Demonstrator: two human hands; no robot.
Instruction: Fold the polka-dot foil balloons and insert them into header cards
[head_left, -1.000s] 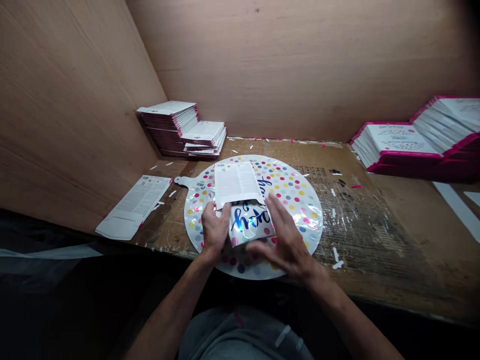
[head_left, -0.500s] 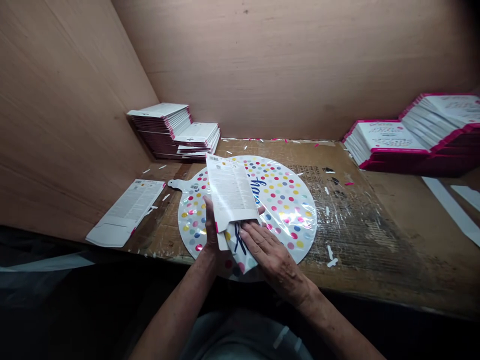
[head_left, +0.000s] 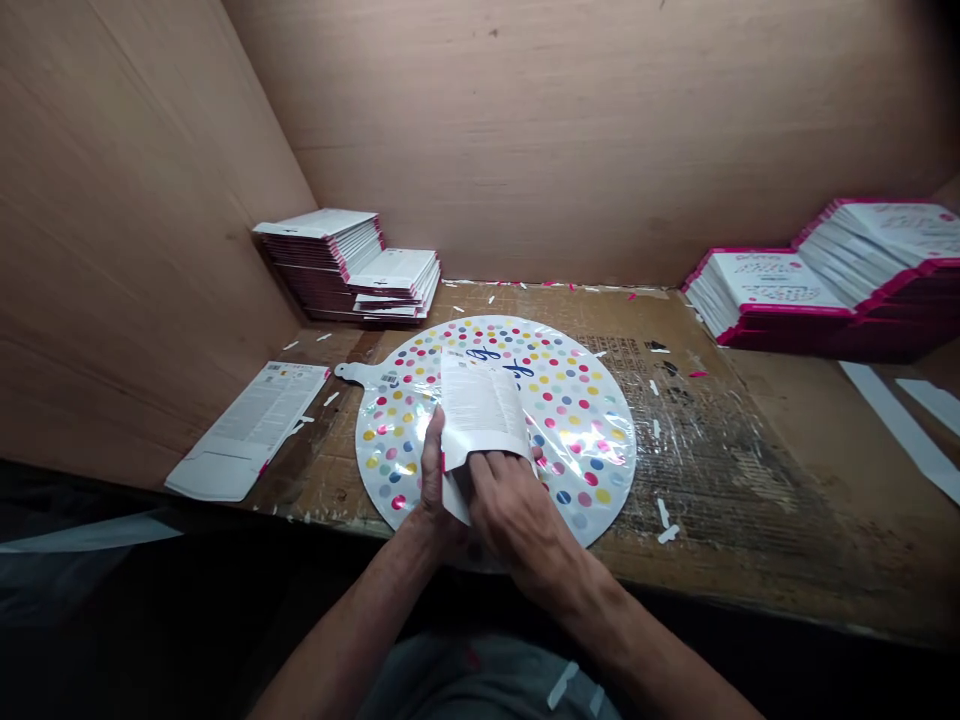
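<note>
A white printed card sleeve (head_left: 480, 410) stands tilted over the near part of a round foil balloon (head_left: 577, 400) with coloured dots and blue script, which lies flat on the bench. My left hand (head_left: 433, 480) grips the sleeve's lower left edge. My right hand (head_left: 510, 505) is at the sleeve's open near end, fingers curled into it over a folded piece that is now hidden inside.
The bench (head_left: 750, 480) is cardboard taped over with film, walled by wood panels. Another flat sleeve (head_left: 247, 430) lies at left. Stacks of sleeves (head_left: 352, 265) sit at the back left, pink-edged stacks (head_left: 825, 290) at the right. White strips (head_left: 900, 425) lie far right.
The folded dotted balloon that stuck out of the sleeve has gone fully inside. My right hand moved up to the sleeve's opening; the sleeve now looks shorter, tilted toward me.
</note>
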